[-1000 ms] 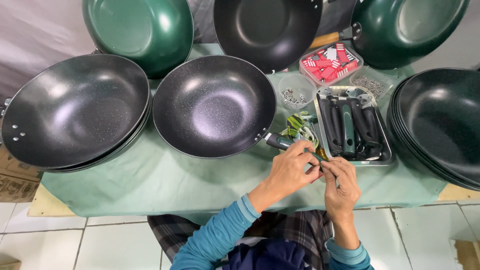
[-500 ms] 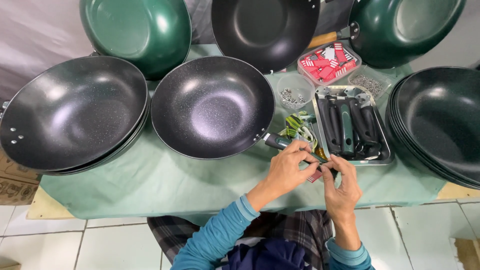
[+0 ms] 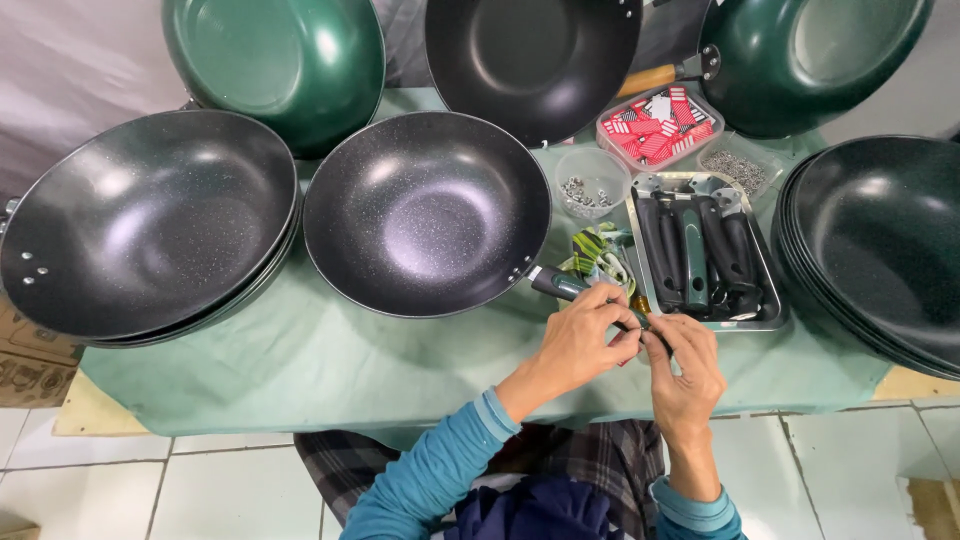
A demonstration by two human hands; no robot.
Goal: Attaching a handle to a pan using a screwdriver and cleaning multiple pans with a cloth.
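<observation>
Pinching a small part at the end of the black wok's handle point(image 3: 556, 284) at the desk's point(image 3: 330, 365) front edge, left hand point(image 3: 580, 338) and right hand point(image 3: 680, 362) have fingers closed there, the fitting looking unfinished, with spare handles in the tray point(image 3: 770, 300).

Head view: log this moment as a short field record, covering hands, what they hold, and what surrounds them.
view: head camera, looking down
left hand: grips the wok handle
right hand: pinches a small part at the handle's end, too small to identify
middle wok: black, speckled, on the green tablecloth
metal tray: holds loose dark handles
clear bowl: small metal fasteners
left wok stack: black
</observation>
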